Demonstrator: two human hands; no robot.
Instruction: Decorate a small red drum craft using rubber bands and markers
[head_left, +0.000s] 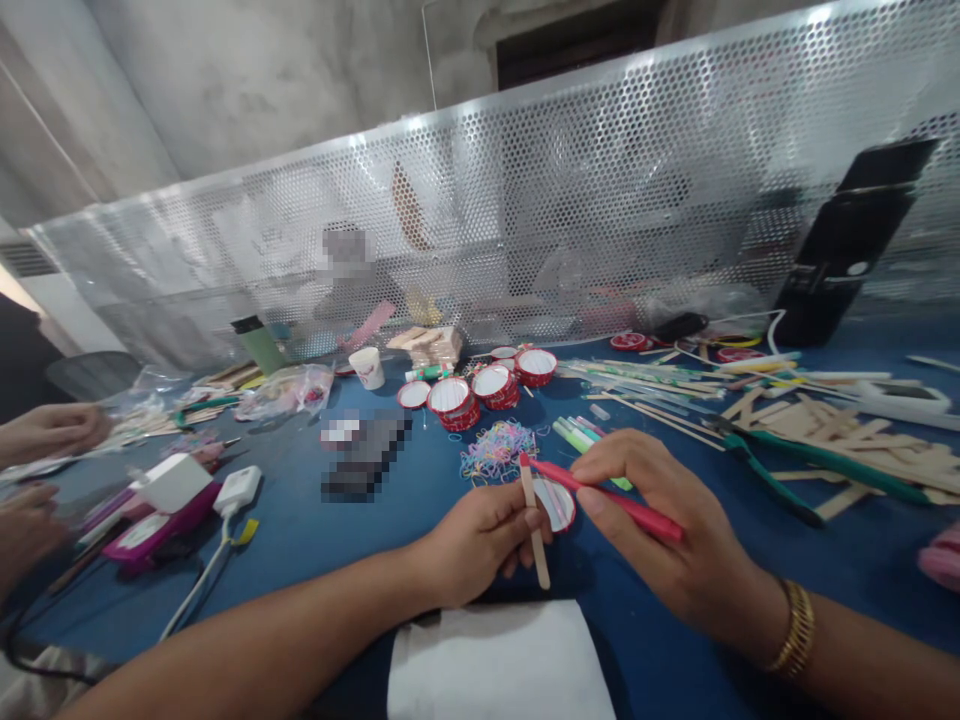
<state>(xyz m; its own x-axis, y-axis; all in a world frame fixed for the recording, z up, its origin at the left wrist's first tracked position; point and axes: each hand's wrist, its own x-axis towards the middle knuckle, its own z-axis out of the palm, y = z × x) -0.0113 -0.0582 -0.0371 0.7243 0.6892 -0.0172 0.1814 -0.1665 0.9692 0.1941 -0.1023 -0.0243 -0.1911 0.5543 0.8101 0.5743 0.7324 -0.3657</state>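
My left hand [487, 540] is closed around a wooden craft stick [539, 560], held upright between thumb and fingers. The stick's upper end looks reddish. In my right hand [667, 520] is a red marker [630, 508], gripped like a pen, its tip at the top of the stick. Just behind my hands lies a round white-faced, red-rimmed disc [559, 506] with something thin across it, partly hidden by my fingers. A heap of coloured rubber bands [499, 452] is beyond the left hand. Several pastel markers [574, 438] lie behind the right hand.
Stacks of red-rimmed discs [452, 400] and a paper cup [367, 368] stand farther back. Green-handled pliers [780, 470] rest on loose craft sticks [855, 440] at right. White folded cloth or paper [499, 665] lies in front. Another person's hands [52, 435], a charger and cable are at left.
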